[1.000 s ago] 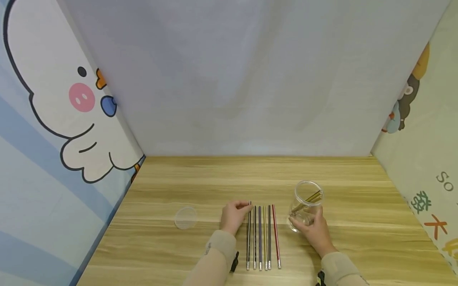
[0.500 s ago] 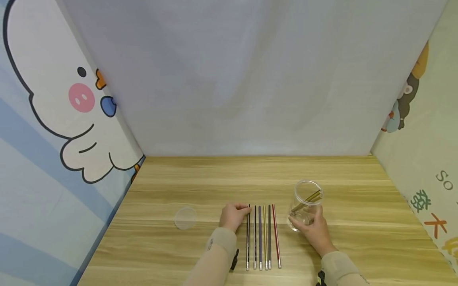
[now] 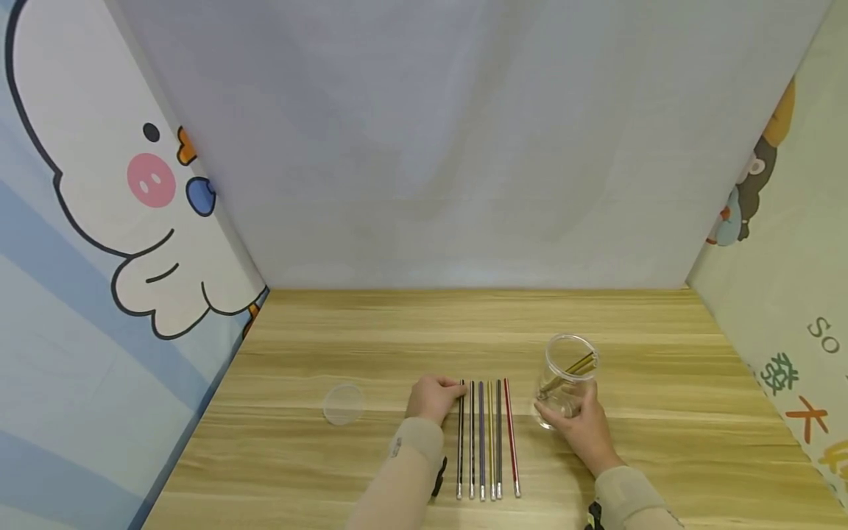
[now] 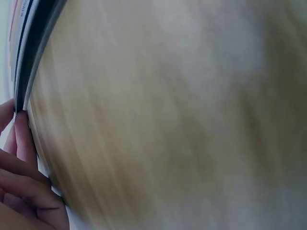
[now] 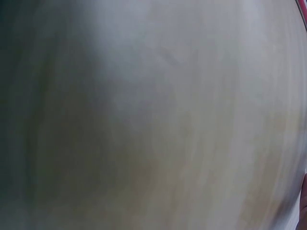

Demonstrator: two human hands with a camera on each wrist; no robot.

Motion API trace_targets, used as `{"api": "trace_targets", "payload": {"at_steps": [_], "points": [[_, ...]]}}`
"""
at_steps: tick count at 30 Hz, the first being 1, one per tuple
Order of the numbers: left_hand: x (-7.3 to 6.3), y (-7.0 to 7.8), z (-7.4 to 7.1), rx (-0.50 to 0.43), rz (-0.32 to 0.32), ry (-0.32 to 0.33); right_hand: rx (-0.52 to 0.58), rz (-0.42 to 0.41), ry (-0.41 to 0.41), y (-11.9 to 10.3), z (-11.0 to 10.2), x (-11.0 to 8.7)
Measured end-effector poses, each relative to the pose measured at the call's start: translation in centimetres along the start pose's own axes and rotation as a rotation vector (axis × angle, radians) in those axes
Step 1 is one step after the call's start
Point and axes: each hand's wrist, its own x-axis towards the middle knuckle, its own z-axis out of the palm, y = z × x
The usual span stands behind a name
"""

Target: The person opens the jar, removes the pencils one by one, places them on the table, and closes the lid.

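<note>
fingertips and thumb of the left hand (image 3: 433,400) close in a light pinch on the far end of the leftmost black pencil (image 3: 460,442); the left wrist view shows the dark shaft running straight off from them. the fingers of the right hand (image 3: 584,430) curl part-way round the lower side of a clear cup (image 3: 570,396), thumb on its left.

the pinched pencil lies on the table (image 3: 298,471), eraser end toward the person. just right of it, in a row, lie a second black pencil (image 3: 472,442), a purple pencil (image 3: 482,442), a yellow pencil (image 3: 491,442), a grey pencil (image 3: 499,442) and a slightly slanted red pencil (image 3: 511,442).

inside the cup, yellowish pencils (image 3: 581,363) lean toward the right rim; their number is hard to tell. a clear round disc (image 3: 344,404) lies left of the left hand.

compared with a second ago, the leftmost pencil's far tip sits slightly nearer the person, about level with its neighbours; the cup has stayed put.
</note>
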Motion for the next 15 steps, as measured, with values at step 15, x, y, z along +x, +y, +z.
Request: {"api": "trace_targets", "payload": {"at_steps": [15], "points": [[0.01, 0.12, 0.24, 0.028, -0.012, 0.026, 0.013, -0.003, -0.011, 0.09, 0.00, 0.02]]}}
